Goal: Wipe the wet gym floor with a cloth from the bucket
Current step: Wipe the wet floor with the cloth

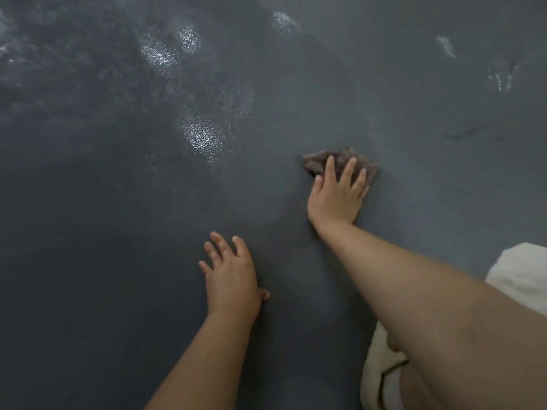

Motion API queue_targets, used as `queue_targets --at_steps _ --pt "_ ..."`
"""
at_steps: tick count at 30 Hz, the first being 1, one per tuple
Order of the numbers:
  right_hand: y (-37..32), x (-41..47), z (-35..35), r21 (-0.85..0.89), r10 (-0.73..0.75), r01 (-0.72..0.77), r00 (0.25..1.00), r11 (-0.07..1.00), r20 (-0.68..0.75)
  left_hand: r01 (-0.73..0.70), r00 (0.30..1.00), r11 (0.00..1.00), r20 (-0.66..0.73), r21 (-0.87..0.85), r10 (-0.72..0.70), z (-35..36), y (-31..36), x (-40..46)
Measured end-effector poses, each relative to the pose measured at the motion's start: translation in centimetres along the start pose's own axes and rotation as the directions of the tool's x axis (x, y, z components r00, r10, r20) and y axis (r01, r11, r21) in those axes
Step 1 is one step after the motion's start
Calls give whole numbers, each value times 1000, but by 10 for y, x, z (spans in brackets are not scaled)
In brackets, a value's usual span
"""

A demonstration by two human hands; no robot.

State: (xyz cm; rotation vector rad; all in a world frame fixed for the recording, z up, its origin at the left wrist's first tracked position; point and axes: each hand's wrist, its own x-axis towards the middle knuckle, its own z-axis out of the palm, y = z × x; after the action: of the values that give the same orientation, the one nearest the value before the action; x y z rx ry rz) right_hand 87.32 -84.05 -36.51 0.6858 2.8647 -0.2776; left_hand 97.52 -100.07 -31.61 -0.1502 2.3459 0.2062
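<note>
I read this as mid-wipe, with a good share of the floor left. My right hand lies flat on the cloth, fingers straight and spread, palm pressing it down onto the gym floor; nothing is pinched or bunched in the fist. The brownish cloth pokes out past the fingertips and to both sides of them, crumpled and in full contact with the surface.

My left hand sits nearer to me and to the left of that pressing hand, well apart from the cloth, fingers loosely spread and holding nothing. It looks like it is bracing on the floor, though I cannot tell for sure whether the palm touches.

The floor around and just below the pressing hand reads matte and even, so I judge that stretch done. Beyond the fingertips and off to the left, shiny patches catch the light on the textured surface, and farther up the whole area looks streaked with moisture. A few pale marks lie beyond and to the right. Those are what is left. The bucket is out of view.
</note>
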Motion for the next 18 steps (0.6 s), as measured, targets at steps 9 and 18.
queue_targets --at_steps 9,18 --pt "-113 47 -6 -76 -352 369 919 926 177 -19 1000 1000 -6 2 19 2 -1 2" --pt "-114 -17 9 -88 -855 910 412 406 314 -14 1000 999 15 36 13 0 0 4"
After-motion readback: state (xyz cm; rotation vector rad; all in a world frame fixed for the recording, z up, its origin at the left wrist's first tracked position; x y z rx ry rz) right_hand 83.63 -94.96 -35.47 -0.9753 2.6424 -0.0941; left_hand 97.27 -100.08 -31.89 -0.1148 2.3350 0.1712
